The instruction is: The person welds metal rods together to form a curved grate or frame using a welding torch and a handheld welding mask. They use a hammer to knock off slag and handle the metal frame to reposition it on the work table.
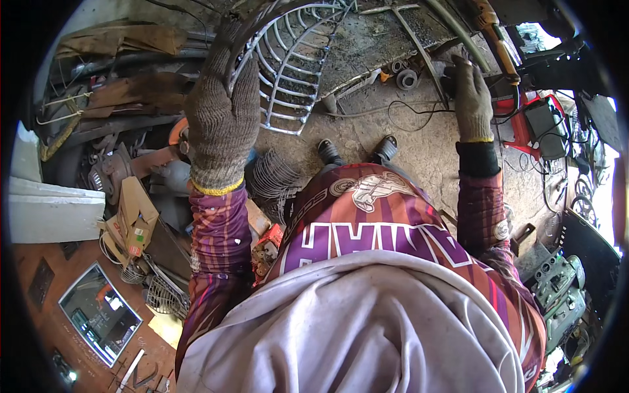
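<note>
My left hand (pixel 226 111), in a grey-brown knit glove with a yellow cuff edge, is closed on the rim of a curved metal grille (pixel 288 65). The grille has many ribs bent across a central bar and is raised above the floor beside the workbench. My right hand (pixel 473 101), gloved the same way, is held out in front on the right with its fingers stretched. No held thing shows in it. Beyond its fingertips runs a pale metal tube (pixel 458 33), and a thin bar (pixel 419 56) slants down to its left.
A dirty worktop (pixel 367 49) spans the front, with round metal parts (pixel 406 78) by its edge. Coiled wire (pixel 272 173) lies left of my legs. At right are a red-framed machine (pixel 547 124) with cables and an engine block (pixel 557 288). Scrap metal and a cardboard box (pixel 134 219) crowd the left.
</note>
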{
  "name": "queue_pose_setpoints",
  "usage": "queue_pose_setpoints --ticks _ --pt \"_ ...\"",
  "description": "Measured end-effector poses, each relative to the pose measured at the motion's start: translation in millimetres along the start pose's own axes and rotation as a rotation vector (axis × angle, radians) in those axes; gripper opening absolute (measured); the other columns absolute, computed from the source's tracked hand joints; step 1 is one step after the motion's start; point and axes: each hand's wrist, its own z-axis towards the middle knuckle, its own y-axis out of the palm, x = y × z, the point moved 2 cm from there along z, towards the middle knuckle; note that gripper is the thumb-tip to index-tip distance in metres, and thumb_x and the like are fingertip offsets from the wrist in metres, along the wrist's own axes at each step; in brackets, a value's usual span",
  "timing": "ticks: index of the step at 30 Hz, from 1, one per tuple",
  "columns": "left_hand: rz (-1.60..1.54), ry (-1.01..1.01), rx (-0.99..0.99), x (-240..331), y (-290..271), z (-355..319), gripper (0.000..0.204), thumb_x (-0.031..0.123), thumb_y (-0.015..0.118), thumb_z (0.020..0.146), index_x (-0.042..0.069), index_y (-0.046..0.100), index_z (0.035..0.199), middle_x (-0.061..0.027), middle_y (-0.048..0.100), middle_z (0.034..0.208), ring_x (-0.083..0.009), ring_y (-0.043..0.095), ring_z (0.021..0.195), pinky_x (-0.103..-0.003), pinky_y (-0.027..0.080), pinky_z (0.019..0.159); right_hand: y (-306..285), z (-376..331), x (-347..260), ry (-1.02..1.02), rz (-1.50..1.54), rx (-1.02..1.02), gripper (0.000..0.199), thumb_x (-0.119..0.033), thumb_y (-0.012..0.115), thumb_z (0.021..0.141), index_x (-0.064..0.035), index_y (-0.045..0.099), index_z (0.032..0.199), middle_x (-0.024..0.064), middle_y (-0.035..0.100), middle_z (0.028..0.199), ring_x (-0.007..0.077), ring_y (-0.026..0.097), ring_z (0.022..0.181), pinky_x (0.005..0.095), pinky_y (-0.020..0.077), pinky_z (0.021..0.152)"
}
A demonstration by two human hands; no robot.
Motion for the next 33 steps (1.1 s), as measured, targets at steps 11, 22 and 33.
queue_pose_setpoints --ticks 11,22,33 --pt "0.122 0.081 -0.078 18.9 5.5 15.1 0.034 0.01 0.063 0.093 0.001 0.058 0.126 -0.0207 0.068 0.111 -0.0351 0.07 0.098 -0.038 0.057 0.079 -4.1 -79.4 223.1 0.458 -0.189 -0.342 0.05 -0.047 0.049 0.099 0.001 0.061 0.093 0.0091 0.062 0.07 0.0176 0.061 0.058 0.0333 0.0497 0.056" --pt "0.124 0.053 -0.173 40.8 19.0 45.5 0.037 0.024 0.064 0.094 0.003 0.061 0.124 -0.0194 0.069 0.109 -0.0363 0.068 0.097 -0.041 0.054 0.081 -49.4 -147.3 395.2 0.613 -0.404 -0.565 0.033 -0.028 0.061 0.09 -0.0043 0.058 0.113 0.0166 0.067 0.085 0.0349 0.066 0.077 0.0447 0.0535 0.067" --pt "0.026 -0.474 -0.293 49.6 1.9 84.0 0.039 0.018 0.066 0.084 0.004 0.064 0.121 -0.0062 0.069 0.099 -0.012 0.066 0.081 -0.025 0.054 0.064 -35.9 -75.6 323.9 0.828 0.209 -0.352 0.037 -0.037 0.055 0.098 -0.003 0.054 0.114 0.007 0.054 0.074 0.0206 0.055 0.054 0.0376 0.0463 0.045"
